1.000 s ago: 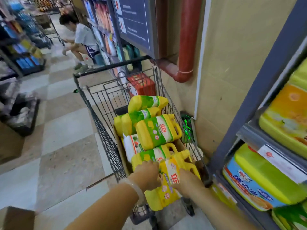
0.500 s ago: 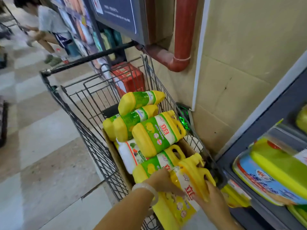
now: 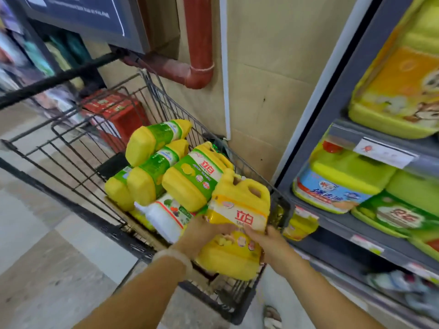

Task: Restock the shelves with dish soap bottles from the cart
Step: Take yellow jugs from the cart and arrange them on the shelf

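My left hand (image 3: 202, 231) and right hand (image 3: 273, 248) gripped a yellow bottle (image 3: 237, 224), hiding its lower label. It hung over the cart's (image 3: 71, 148) near right corner; more bottles (image 3: 190, 176) lay piled inside.

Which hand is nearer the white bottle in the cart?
Left. The left hand is right beside the white bottle; the right hand is across the yellow jug.

A supermarket aisle: a wire cart (image 3: 78, 148) of dish soap bottles (image 3: 197, 176) stands beside price-tagged shelves (image 3: 337, 224) of detergent.
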Tool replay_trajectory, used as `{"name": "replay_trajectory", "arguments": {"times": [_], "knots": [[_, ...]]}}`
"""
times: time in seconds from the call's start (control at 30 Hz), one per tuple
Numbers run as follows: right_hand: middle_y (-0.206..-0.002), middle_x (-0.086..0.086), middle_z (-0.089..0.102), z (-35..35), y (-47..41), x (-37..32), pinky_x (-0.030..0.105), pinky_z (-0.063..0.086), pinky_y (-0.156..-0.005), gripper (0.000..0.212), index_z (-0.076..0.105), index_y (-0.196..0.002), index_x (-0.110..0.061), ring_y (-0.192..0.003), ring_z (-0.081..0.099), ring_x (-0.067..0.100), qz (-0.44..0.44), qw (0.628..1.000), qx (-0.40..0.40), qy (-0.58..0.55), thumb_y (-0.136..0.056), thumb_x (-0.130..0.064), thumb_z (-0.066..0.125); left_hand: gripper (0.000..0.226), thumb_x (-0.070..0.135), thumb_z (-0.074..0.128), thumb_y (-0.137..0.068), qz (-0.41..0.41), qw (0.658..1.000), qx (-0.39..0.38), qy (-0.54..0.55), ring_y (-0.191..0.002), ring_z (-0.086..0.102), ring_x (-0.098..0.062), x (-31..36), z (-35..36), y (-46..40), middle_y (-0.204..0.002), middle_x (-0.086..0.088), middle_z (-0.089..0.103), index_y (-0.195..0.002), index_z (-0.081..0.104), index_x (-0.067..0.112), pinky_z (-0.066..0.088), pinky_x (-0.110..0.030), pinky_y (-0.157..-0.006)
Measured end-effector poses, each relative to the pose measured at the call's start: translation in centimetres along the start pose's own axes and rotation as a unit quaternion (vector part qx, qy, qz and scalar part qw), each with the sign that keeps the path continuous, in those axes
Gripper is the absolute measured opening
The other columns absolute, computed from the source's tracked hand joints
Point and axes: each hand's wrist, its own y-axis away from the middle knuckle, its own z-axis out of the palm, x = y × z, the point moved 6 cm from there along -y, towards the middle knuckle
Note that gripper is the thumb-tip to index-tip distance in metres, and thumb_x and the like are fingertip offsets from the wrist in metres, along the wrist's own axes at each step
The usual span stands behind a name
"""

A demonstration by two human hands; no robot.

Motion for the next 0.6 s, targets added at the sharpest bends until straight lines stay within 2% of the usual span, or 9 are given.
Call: {"name": "replay_trajectory", "arguments": {"times": [0.1,0.2,0.27,0.37,0.47,0.53,0.6], "knots": [[-0.113,0.005,0.067,0.7,2.9,-5.1,0.047,0.052,-0.092,0.052,0.057,-0.115,-0.012,-0.101,0.065,0.024,-0.078,0.997,0.007,-0.024,-0.071,-0.025,0.081,0.044,0.03,0.091,-0.053,0.081,0.997,-0.007,-0.016,-0.082,0.069,-0.014,5.5,-2.1,2.8,-0.085,0.002,0.073,-0.088,0.067,0.017,0.057,-0.031,-0.076],[-0.115,0.005,0.068,0.0,6.3,-11.0,0.041,0.056,-0.082,0.077,0.057,-0.118,-0.013,-0.099,0.068,0.022,-0.175,0.984,0.031,-0.022,-0.054,-0.04,0.089,0.036,0.024,0.087,-0.061,0.17,0.984,-0.018,-0.047,-0.08,0.068,-0.014,12.8,-3.4,6.4,-0.083,0.003,0.072,-0.09,0.066,0.019,0.055,-0.031,-0.075],[-0.112,0.006,0.069,-0.9,9.8,-14.9,0.044,0.057,-0.081,0.091,0.056,-0.117,-0.012,-0.097,0.069,0.023,-0.238,0.969,0.059,-0.027,-0.041,-0.048,0.091,0.039,0.023,0.086,-0.062,0.223,0.973,-0.028,-0.06,-0.074,0.07,-0.011,17.3,-3.7,9.1,-0.085,0.002,0.074,-0.096,0.068,0.018,0.057,-0.027,-0.069],[-0.113,0.008,0.068,-3.0,15.4,-19.2,0.044,0.057,-0.08,0.07,0.054,-0.116,-0.009,-0.098,0.068,0.024,-0.311,0.945,0.092,-0.048,-0.059,-0.029,0.088,0.038,0.022,0.085,-0.062,0.286,0.955,-0.044,-0.068,-0.071,0.071,-0.009,22.3,-2.8,13.5,-0.083,0.004,0.074,-0.096,0.068,0.019,0.059,-0.026,-0.068],[-0.112,0.003,0.067,-6.3,21.0,-21.1,0.028,0.052,-0.064,0.05,0.054,-0.11,-0.012,-0.095,0.067,0.02,-0.367,0.921,0.117,-0.047,-0.07,-0.02,0.082,0.035,0.022,0.085,-0.062,0.337,0.937,-0.068,-0.069,-0.08,0.071,-0.013,25.3,-0.6,17.7,-0.09,0.002,0.075,-0.091,0.067,0.022,0.058,-0.03,-0.072],[-0.107,0.001,0.066,-8.9,24.5,-21.3,0.024,0.049,-0.06,0.046,0.053,-0.107,-0.015,-0.091,0.065,0.016,-0.394,0.908,0.138,-0.043,-0.071,-0.018,0.081,0.034,0.026,0.086,-0.061,0.362,0.925,-0.084,-0.083,-0.084,0.072,-0.014,26.4,1.8,20.4,-0.092,0.002,0.075,-0.089,0.067,0.025,0.058,-0.031,-0.076],[-0.108,0.001,0.066,-12.1,27.8,-20.8,0.03,0.055,-0.069,0.052,0.054,-0.108,-0.012,-0.094,0.066,0.018,-0.415,0.894,0.166,-0.039,-0.067,-0.021,0.084,0.033,0.027,0.085,-0.063,0.377,0.916,-0.104,-0.089,-0.084,0.071,-0.012,26.9,4.9,23.1,-0.092,0.002,0.075,-0.091,0.068,0.024,0.058,-0.031,-0.077]]}}
